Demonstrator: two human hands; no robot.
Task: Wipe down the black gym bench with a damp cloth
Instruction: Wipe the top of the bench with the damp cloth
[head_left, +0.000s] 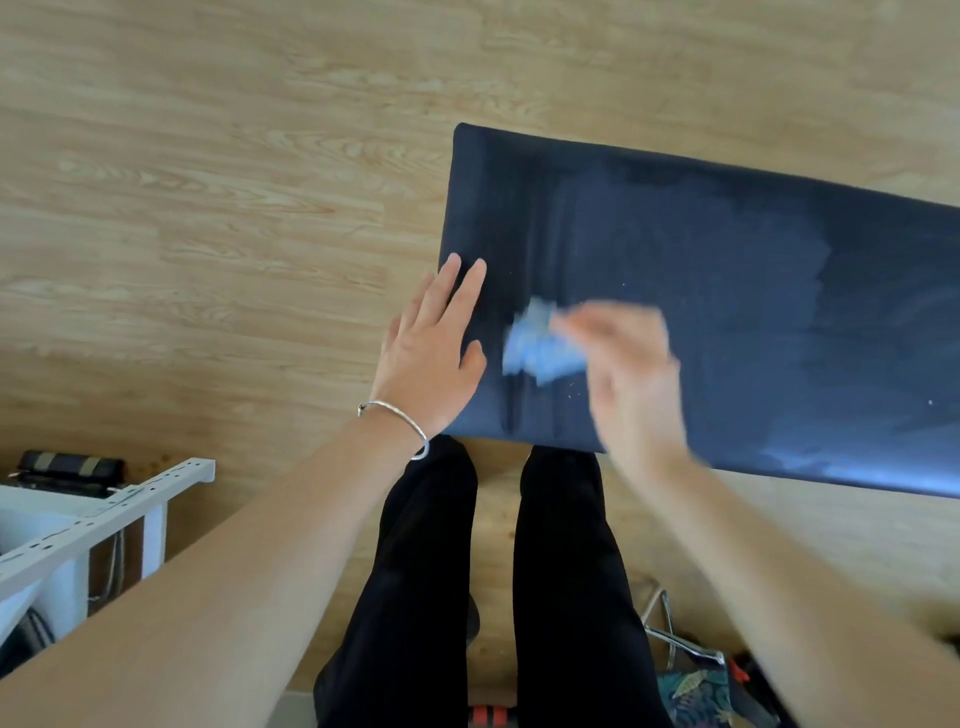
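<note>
The black gym bench (727, 270) stretches from the centre to the right edge of the head view, its pad streaked with damp patches. My right hand (631, 364), blurred by motion, grips a crumpled light blue cloth (540, 348) against the pad near the bench's left end. Flat on the left end of the pad lies my left hand (434, 348), fingers spread, a silver bangle on its wrist. A few pale specks dot the pad close to the cloth.
Light wooden flooring (208, 208) surrounds the bench. A white perforated metal rack (104, 514) stands at the lower left. My legs in black trousers (561, 597) are right in front of the bench. Chrome chair legs (670, 634) and patterned fabric sit at the lower right.
</note>
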